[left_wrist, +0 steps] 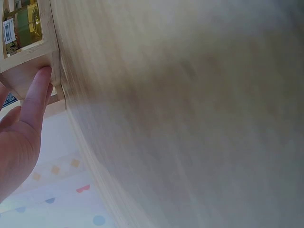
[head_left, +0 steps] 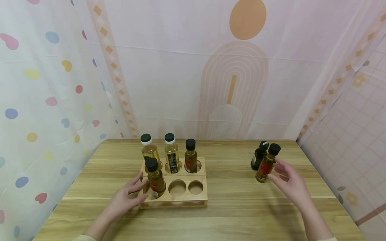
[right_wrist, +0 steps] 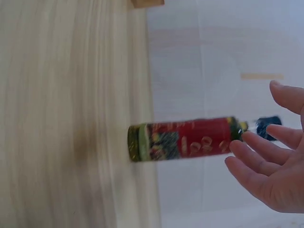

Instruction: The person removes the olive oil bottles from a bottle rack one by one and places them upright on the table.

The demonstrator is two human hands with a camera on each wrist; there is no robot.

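Fingers of the left hand (head_left: 125, 199) rest on the left end of a two-tier wooden rack (head_left: 193, 201); the left wrist view shows a fingertip on the rack's side (left_wrist: 28, 76). Beside that hand, a black-capped bottle with a red label (head_left: 156, 184) leans in the front-left hole. The right hand (head_left: 291, 184) is beside another red-labelled bottle (head_left: 264, 167) on the right of the table, fingers apart and relaxed. In the right wrist view this bottle (right_wrist: 190, 138) lies before the spread fingers of the hand (right_wrist: 273, 164); whether they touch it, I cannot tell.
Two green-capped bottles of pale oil (head_left: 150, 152) (head_left: 172, 157) and a black-capped bottle (head_left: 191, 160) stand in the rack's back row. Two front holes hold nothing. A dark bottle (head_left: 257, 159) stands behind the red-labelled one. Patterned curtains (head_left: 169, 83) hang behind the table (head_left: 232, 201).
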